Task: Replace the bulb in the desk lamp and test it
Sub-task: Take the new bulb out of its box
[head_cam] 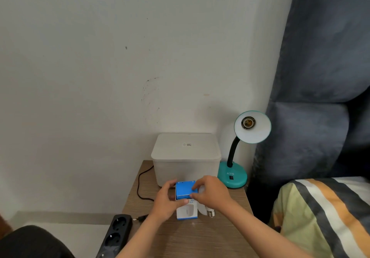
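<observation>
A teal desk lamp (233, 174) stands at the back right of the bedside table, its shade (255, 132) turned toward me with a bare socket (248, 122) and no bulb in it. A blue and white bulb box (186, 209) stands upright on the table. My left hand (166, 201) grips the box's left side. My right hand (210, 192) pinches the blue top flap (185, 190). A white bulb (208, 210) lies on the table just right of the box, partly hidden under my right hand, its metal screw base toward me.
A white lidded plastic bin (186, 157) sits behind the box against the wall. A black cord (140, 185) runs along the wooden table's (190, 241) left side. A black power strip (116, 233) lies on the floor at lower left. A bed with a striped cover (324, 217) is on the right.
</observation>
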`<move>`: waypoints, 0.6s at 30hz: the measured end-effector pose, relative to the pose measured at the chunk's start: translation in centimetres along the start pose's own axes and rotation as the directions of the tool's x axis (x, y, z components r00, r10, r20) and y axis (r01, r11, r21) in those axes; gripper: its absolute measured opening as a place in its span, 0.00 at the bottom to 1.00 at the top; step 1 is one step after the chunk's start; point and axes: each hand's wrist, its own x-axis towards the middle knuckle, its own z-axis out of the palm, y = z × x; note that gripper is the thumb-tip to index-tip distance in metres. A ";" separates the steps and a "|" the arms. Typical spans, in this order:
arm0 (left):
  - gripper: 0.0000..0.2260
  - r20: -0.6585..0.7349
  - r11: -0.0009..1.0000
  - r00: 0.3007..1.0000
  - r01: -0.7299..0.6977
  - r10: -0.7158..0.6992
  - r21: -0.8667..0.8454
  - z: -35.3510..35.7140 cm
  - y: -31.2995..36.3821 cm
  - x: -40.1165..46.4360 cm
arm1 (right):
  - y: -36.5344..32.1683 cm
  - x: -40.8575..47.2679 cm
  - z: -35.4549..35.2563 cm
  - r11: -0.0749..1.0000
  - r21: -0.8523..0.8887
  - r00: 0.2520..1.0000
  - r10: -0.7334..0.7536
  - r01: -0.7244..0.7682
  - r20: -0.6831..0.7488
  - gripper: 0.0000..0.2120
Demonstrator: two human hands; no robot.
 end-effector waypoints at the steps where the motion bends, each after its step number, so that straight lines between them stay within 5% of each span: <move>1: 0.33 0.001 1.000 1.000 -0.001 0.001 -0.003 0.0 0.0 0.0 | 0.0 0.0 0.1 1.000 -0.005 1.000 0.000 0.000 -0.011 0.12; 12: 0.22 -0.015 1.000 1.000 0.000 0.001 0.028 0.1 -0.3 0.0 | -0.3 -0.1 1.0 0.998 -0.033 0.999 0.048 -0.048 0.011 0.11; 18: 0.22 -0.007 0.989 0.999 -0.044 0.046 0.140 0.3 0.3 -0.8 | -0.2 -0.4 -1.0 0.965 0.193 0.961 0.125 -0.175 0.248 0.17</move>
